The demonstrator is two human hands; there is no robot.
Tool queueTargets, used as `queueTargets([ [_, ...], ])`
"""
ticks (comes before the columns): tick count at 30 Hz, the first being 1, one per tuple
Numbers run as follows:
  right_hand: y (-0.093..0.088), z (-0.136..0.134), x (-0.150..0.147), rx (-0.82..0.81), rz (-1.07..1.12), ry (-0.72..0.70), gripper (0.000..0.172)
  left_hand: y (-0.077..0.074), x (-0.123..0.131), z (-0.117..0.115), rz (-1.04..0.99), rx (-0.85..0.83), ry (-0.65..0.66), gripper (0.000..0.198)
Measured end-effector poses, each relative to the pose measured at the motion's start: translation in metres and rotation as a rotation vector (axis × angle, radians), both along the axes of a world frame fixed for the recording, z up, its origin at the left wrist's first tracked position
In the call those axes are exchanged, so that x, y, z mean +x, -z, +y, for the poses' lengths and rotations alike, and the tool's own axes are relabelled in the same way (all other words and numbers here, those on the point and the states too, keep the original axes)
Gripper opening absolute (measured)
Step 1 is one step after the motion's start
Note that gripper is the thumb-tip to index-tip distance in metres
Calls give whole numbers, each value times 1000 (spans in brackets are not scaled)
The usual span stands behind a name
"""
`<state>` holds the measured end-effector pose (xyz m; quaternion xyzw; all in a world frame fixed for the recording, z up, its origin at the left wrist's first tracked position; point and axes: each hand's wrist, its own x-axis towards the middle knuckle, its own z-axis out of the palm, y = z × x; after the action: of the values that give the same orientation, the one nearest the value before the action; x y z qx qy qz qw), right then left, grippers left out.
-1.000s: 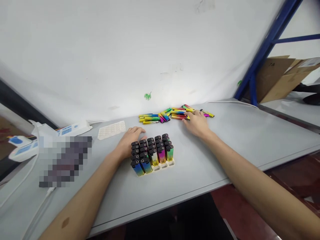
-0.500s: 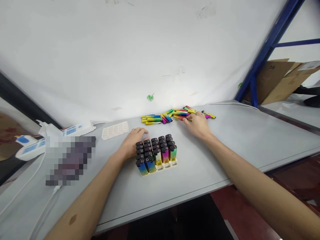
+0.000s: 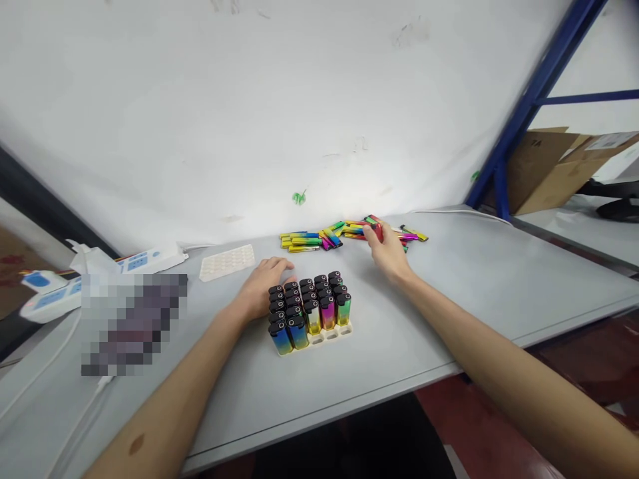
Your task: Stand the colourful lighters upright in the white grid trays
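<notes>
My right hand (image 3: 391,258) grips a red lighter (image 3: 378,231) between thumb and fingers, just above the loose pile. That pile of shiny multicoloured lighters (image 3: 305,239) lies along the back of the table by the wall. Near the front, a cream holed tray (image 3: 330,337) carries rows of upright lighters (image 3: 313,318) with black tops. Three holes in its front row hold nothing. My left hand (image 3: 262,285) rests behind the tray's left side, fingers stretched forward and holding nothing visible; its fingertips are partly hidden behind the lighters.
A second cream holed tray (image 3: 227,262) lies flat at the back left. Further left are white power strips (image 3: 152,261), a blurred-out dark object (image 3: 134,326) and white cables. Cardboard boxes (image 3: 559,166) stand beyond the blue frame (image 3: 500,166) at right.
My right hand has picked a red lighter from the pile and lifted it slightly. My left hand stays by the tray. The view has shifted a little.
</notes>
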<state>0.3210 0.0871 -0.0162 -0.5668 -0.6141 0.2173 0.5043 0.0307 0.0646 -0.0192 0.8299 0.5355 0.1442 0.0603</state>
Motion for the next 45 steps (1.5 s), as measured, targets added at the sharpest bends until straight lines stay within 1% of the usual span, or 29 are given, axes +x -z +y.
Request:
queueTargets([
  [2, -1, -2, -4, 19, -103, 60, 40, 0, 0, 0, 0, 7, 2, 40],
  [5, -4, -8, -11, 46, -197, 43, 42, 3, -2, 1, -1, 16, 6, 40],
  [9, -7, -13, -15, 73, -187, 54, 51, 5, -4, 3, -1, 24, 11, 42],
  [11, -8, -14, -14, 63, -162, 58, 52, 6, -4, 3, 0, 25, 13, 43],
  [15, -8, -13, -14, 35, -123, 37, 43, 5, -4, 3, 5, 25, 14, 43],
  [18, -7, -12, -14, 24, -64, -16, 35, 5, -4, 3, 12, 23, 17, 43],
  [22, -5, -11, -15, 27, -20, -78, 31, 5, -4, 3, 19, 19, 17, 44],
  [26, -3, -12, -15, 15, -31, -84, 28, 5, -3, 3, 22, 16, 15, 43],
  [28, -3, -13, -15, 12, -67, -78, 30, 4, -4, 2, 23, 13, 17, 44],
  [33, -3, -17, -18, 29, -186, -88, 45, 2, -2, 1, 19, 0, 14, 45],
  [35, -3, -18, -18, 45, -227, -102, 47, 2, -1, 1, 13, -6, 10, 44],
  [39, -2, -17, -20, 69, -303, -113, 40, 1, -1, 2, 8, -16, 6, 43],
  [45, 0, -17, -24, 54, -393, -99, 32, 2, -3, 3, 13, -12, 5, 43],
])
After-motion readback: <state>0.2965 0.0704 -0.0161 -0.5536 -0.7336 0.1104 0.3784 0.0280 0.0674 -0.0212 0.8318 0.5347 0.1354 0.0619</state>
